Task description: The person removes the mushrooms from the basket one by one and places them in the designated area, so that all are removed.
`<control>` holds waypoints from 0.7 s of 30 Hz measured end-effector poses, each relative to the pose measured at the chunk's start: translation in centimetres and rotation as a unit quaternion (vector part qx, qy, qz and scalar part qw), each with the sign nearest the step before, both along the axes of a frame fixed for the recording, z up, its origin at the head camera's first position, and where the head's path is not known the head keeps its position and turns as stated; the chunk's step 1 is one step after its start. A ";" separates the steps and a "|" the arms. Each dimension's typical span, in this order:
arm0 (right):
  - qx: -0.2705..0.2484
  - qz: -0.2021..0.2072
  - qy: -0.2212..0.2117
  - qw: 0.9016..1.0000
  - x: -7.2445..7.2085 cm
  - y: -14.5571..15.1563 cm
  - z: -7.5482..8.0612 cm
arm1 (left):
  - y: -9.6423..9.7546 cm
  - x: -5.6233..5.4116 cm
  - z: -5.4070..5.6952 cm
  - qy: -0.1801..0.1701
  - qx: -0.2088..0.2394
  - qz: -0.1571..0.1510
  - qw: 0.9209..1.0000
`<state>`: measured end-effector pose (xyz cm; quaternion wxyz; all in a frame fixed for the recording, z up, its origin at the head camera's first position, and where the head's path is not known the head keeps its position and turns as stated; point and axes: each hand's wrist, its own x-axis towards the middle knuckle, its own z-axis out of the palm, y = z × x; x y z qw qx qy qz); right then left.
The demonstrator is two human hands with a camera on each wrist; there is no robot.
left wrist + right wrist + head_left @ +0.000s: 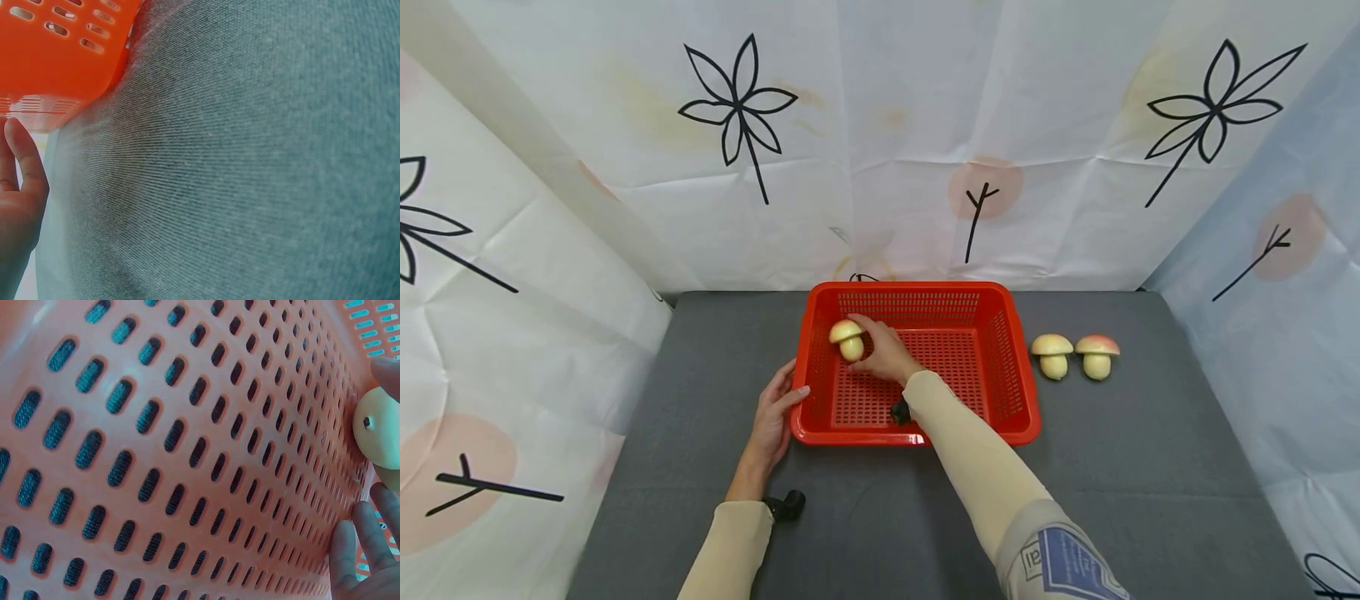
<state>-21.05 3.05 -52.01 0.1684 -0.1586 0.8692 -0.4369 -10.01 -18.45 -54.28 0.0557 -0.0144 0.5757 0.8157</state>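
The basket (850, 437) stands on the surface (1150, 467) before the far curtain (895, 83), one mushroom (847, 335) in its left part, perhaps touching the bottom, a second mushroom (1052, 357) and third mushroom (1097, 357) outside to its right.

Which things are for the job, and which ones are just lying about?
Seems part of the job:
red basket, touched by the left hand
mushroom inside it, with the right hand at it

Just lying about or there:
yellower mushroom and redder mushroom beside the basket, untouched (they might belong too)
grey table
patterned cloth behind
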 end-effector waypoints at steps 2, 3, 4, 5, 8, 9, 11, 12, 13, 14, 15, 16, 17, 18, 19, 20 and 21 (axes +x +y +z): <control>0.004 -0.005 -0.002 1.000 0.1 -0.1 0.0 | 0.0 0.0 0.0 -0.001 0.001 0.000 1.000; 0.007 -0.008 -0.003 1.000 0.1 -0.1 0.0 | 0.0 0.0 0.0 -0.001 0.001 0.000 1.000; 0.008 -0.011 -0.004 1.000 0.2 -0.1 0.0 | 0.0 0.0 0.0 0.000 0.001 -0.001 1.000; 0.010 -0.012 -0.004 1.000 0.2 -0.2 0.1 | 0.0 0.0 0.0 -0.001 0.000 -0.002 1.000; 0.030 -0.008 0.007 0.999 0.2 -0.4 0.1 | 0.0 0.0 0.0 -0.001 0.000 -0.002 1.000; 0.037 -0.007 0.012 0.999 0.2 -0.4 0.2 | 0.0 0.1 0.0 -0.001 0.000 -0.002 1.000; 0.049 -0.003 0.020 0.999 0.3 -0.6 0.3 | 0.0 0.1 0.1 -0.004 0.002 -0.002 1.000; 0.053 -0.002 0.023 0.998 0.3 -0.6 0.3 | 0.0 0.1 0.1 -0.004 0.002 -0.002 1.000; 0.054 -0.001 0.024 0.998 0.3 -0.6 0.3 | 0.0 0.1 0.1 -0.004 0.003 -0.002 1.000; 0.052 -0.001 0.023 0.998 0.3 -0.7 0.4 | 0.0 0.1 0.2 -0.005 0.004 -0.002 1.000; 0.050 -0.001 0.022 0.999 0.4 -0.7 0.4 | 0.0 0.1 0.2 -0.006 0.005 -0.002 1.000; 0.049 0.000 0.022 0.999 0.4 -0.7 0.5 | 0.0 0.2 0.2 -0.007 0.006 -0.001 1.000; 0.049 0.002 0.022 0.999 0.4 -0.6 0.5 | 0.0 0.2 0.2 -0.008 0.006 -0.001 1.000; 0.049 0.003 0.023 0.999 0.4 -0.6 0.5 | 0.1 0.2 0.3 -0.008 0.005 0.000 1.000; 0.049 0.005 0.023 0.999 0.5 -0.6 0.5 | 0.1 0.2 0.3 -0.009 0.005 -0.001 1.000; 0.050 0.007 0.024 0.998 0.5 -0.5 0.5 | 0.1 0.2 0.3 -0.010 0.004 -0.001 1.000; 0.050 0.010 0.023 0.998 0.4 -0.5 0.4 | 0.1 0.2 0.3 -0.010 0.004 -0.001 1.000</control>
